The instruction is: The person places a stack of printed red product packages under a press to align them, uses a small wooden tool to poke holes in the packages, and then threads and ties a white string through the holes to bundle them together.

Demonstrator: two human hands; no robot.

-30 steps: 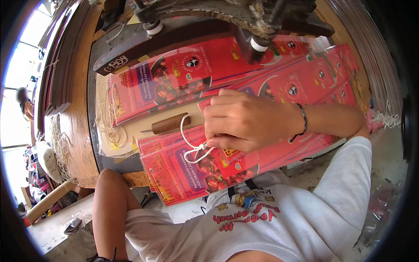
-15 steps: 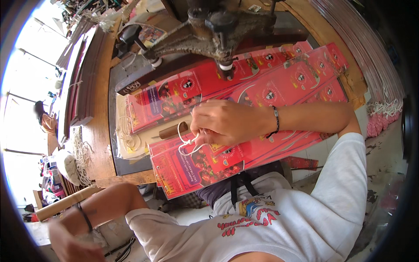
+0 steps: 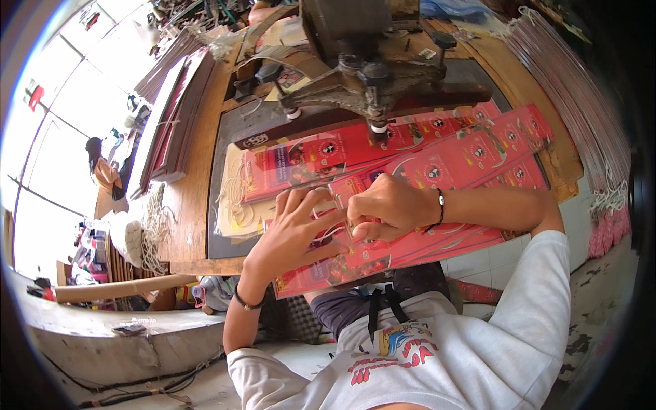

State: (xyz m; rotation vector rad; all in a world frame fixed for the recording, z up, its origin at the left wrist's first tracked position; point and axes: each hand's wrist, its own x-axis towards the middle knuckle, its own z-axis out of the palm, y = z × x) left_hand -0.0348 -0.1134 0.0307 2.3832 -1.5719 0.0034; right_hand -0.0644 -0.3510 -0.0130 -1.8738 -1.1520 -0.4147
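Red printed strips in clear plastic (image 3: 383, 256) lie overlapping in front of me, picturing food and round emblems. My right hand (image 3: 393, 208) is closed over the left end of a strip, fingers curled and thumb pressed in. My left hand (image 3: 294, 229) is beside it, its thumb and index finger reaching toward the right fingertips. Between them passes a thin white string (image 3: 329, 236), partly covered by the fingers. Exactly how the fingertips grip it is hard to see. Another red strip (image 3: 307, 158) lies farther back, beneath a dark metal frame (image 3: 362, 89).
The wooden table (image 3: 188, 232) has a dark mat (image 3: 219, 239). Bundled boards (image 3: 171, 130) lean at left, near tangled netting (image 3: 156, 236). Long strips with white cords (image 3: 567, 102) hang at right. A cardboard tube (image 3: 123, 288) lies low left. Another person (image 3: 102, 171) is far left.
My left hand has come up from the lower left to the strip's end, beside the right hand. The view has shifted left, and the wooden-handled tool seen before is now hidden.
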